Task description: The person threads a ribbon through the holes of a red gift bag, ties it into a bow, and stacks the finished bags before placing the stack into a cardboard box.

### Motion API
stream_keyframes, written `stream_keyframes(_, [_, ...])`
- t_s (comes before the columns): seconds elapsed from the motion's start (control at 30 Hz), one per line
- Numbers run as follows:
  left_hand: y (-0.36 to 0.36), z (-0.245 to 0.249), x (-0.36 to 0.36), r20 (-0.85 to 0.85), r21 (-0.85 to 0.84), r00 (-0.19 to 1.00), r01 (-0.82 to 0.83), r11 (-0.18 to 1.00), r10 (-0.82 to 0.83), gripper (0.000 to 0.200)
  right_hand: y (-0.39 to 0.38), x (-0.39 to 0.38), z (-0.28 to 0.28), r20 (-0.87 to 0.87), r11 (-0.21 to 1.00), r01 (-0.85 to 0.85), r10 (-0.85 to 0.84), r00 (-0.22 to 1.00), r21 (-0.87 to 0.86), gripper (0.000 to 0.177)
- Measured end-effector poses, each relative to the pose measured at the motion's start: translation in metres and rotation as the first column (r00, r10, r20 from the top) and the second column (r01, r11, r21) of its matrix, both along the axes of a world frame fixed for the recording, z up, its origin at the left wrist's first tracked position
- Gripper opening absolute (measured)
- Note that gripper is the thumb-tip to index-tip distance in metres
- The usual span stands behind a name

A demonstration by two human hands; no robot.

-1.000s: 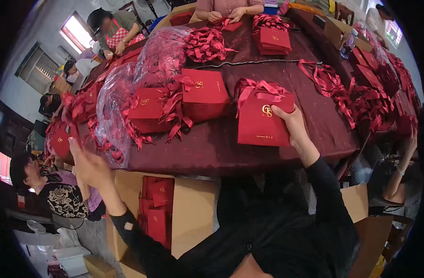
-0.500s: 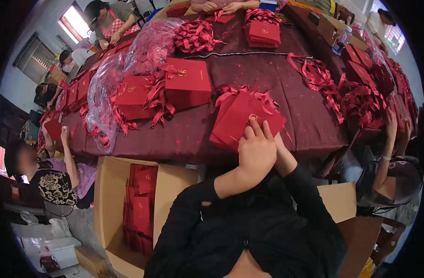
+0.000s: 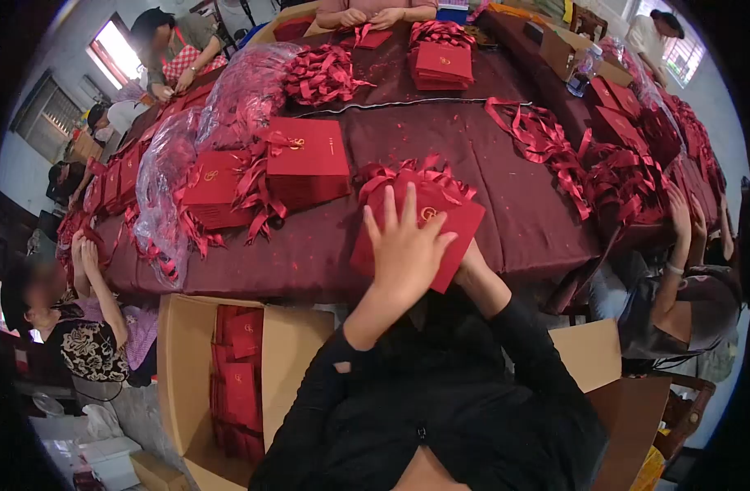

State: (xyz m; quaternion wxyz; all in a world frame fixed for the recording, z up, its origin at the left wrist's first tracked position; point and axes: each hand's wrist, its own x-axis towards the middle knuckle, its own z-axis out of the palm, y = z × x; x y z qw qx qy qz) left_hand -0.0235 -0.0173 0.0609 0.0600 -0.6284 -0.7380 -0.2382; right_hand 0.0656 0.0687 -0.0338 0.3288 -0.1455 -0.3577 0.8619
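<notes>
The red bags point(image 3: 465, 219) lie under the left hand point(image 3: 404, 250), its fingers spread, at the table's point(image 3: 416, 131) near edge; ribbons point(image 3: 420, 170) bunch beyond the fingertips. The bags hide the right hand's point(image 3: 477, 274) fingers, so their state cannot be told. Bag stacks point(image 3: 309, 168) sit leftward, above an open box point(image 3: 297, 344). The left hand is palm down.

Right of the grip, the tablecloth point(image 3: 506, 192) affords a lateral passage, bounded farther out by tangled ribbons point(image 3: 540, 139). Left of the grip, a bag stack point(image 3: 309, 176) obstructs low travel. Beyond the grip, a cord point(image 3: 408, 101) crosses the cloth. Nearer the body and leftward, a carton flap point(image 3: 295, 352) projects below the table edge.
</notes>
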Motion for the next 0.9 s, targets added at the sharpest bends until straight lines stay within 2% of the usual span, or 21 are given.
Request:
stream_keyframes(0.07, [-0.004,-0.014,-0.024,0.111,-0.014,0.986,-0.126,0.992,0.127,0.062,0.008,-0.001,-0.002,0.069,0.986,0.073,-0.064,0.996,-0.151,0.034])
stream_keyframes(0.1, [-0.007,-0.017,-0.030,0.119,0.010,0.963,-0.246,0.969,0.243,0.071,0.007,0.000,0.001,0.207,0.996,0.086,-0.079,0.975,-0.022,0.036])
stream_keyframes(0.13, [-0.010,-0.021,-0.034,0.144,-0.048,0.941,-0.301,0.952,0.305,0.081,0.005,0.001,0.004,0.204,0.996,0.090,-0.084,0.975,-0.022,0.036])
stream_keyframes(0.17, [-0.012,-0.026,-0.037,0.143,-0.049,0.943,-0.298,0.953,0.302,0.081,0.003,0.002,0.007,0.265,0.993,0.090,-0.108,0.958,0.078,0.040])
stream_keyframes(0.23, [-0.015,-0.038,-0.043,0.564,-0.110,0.797,-0.185,0.976,0.215,0.081,0.001,0.004,0.007,0.322,0.981,0.086,-0.139,0.936,0.175,0.044])
stream_keyframes(0.27, [-0.017,-0.043,-0.043,0.502,-0.047,0.844,-0.190,0.981,0.188,0.081,0.001,0.005,0.005,0.357,0.975,0.102,-0.168,0.919,0.196,0.045])
stream_keyframes(0.33, [-0.016,-0.050,-0.047,0.558,-0.039,0.804,-0.222,0.974,0.206,0.080,0.001,0.010,0.015,0.390,0.967,0.122,-0.202,0.898,0.222,0.046])
stream_keyframes(0.4, [-0.014,-0.056,-0.048,0.608,-0.019,0.756,-0.294,0.956,0.245,0.076,0.000,0.023,0.028,0.020,0.927,-0.021,0.031,0.999,-0.373,0.049])
stream_keyframes(0.47, [-0.015,-0.057,-0.041,0.558,0.020,0.792,-0.309,0.951,0.246,0.075,-0.001,0.024,0.023,-0.047,0.916,-0.029,0.012,0.999,-0.399,0.051])
stream_keyframes(0.5, [-0.016,-0.056,-0.036,0.506,0.049,0.824,-0.322,0.945,0.255,0.074,-0.005,0.020,0.028,0.217,0.995,0.044,-0.024,0.976,-0.091,0.059])
stream_keyframes(0.53, [-0.016,-0.050,-0.031,0.560,0.012,0.785,-0.329,0.944,0.266,0.069,-0.011,0.016,0.034,0.444,0.972,0.031,-0.134,0.886,0.232,0.068])
stream_keyframes(0.57, [-0.018,-0.050,-0.030,0.562,0.008,0.782,-0.329,0.944,0.268,0.069,-0.013,0.014,0.047,0.408,0.979,0.116,-0.176,0.896,0.168,0.072])
stream_keyframes(0.6, [-0.019,-0.050,-0.032,0.770,0.154,0.633,-0.301,0.941,0.076,0.070,-0.011,0.015,0.044,0.407,0.979,0.113,-0.173,0.897,0.168,0.072])
stream_keyframes(0.63, [-0.019,-0.048,-0.035,0.888,0.301,0.436,-0.309,0.902,-0.147,0.073,-0.005,0.018,0.039,0.370,0.932,0.115,-0.247,0.896,0.344,0.071])
stream_keyframes(0.67, [-0.020,-0.043,-0.042,0.913,0.309,0.364,-0.322,0.895,-0.184,0.082,0.000,0.022,0.036,0.322,0.854,0.113,-0.310,0.894,0.508,0.070])
stream_keyframes(0.7, [-0.023,-0.037,-0.053,0.943,0.273,0.249,-0.206,0.940,-0.219,0.079,0.003,0.027,0.042,0.402,0.880,0.021,-0.238,0.884,0.475,0.072])
stream_keyframes(0.77, [-0.033,-0.028,-0.066,0.975,0.211,0.080,-0.019,0.977,-0.208,0.069,0.007,0.028,0.066,0.217,0.803,0.013,-0.177,0.960,0.596,0.073])
stream_keyframes(0.8, [-0.036,-0.041,-0.079,0.892,0.181,0.393,0.138,0.974,-0.221,0.060,0.014,0.032,0.075,0.144,0.648,-0.024,-0.133,0.981,0.761,0.074])
stream_keyframes(0.83, [-0.034,-0.049,-0.088,0.706,0.097,0.657,0.278,0.956,-0.263,0.051,0.031,0.035,0.057,0.244,0.520,-0.109,-0.197,0.950,0.847,0.074])
stream_keyframes(0.87, [-0.031,-0.058,-0.089,0.955,0.024,0.287,0.189,0.982,-0.079,0.044,0.047,0.034,0.039,0.328,0.388,-0.207,-0.275,0.904,0.898,0.075])
stream_keyframes(0.9, [-0.034,-0.115,-0.100,0.954,0.022,0.288,0.193,0.981,-0.078,0.044,0.043,0.023,0.062,0.349,0.535,-0.250,-0.090,0.933,0.807,0.083])
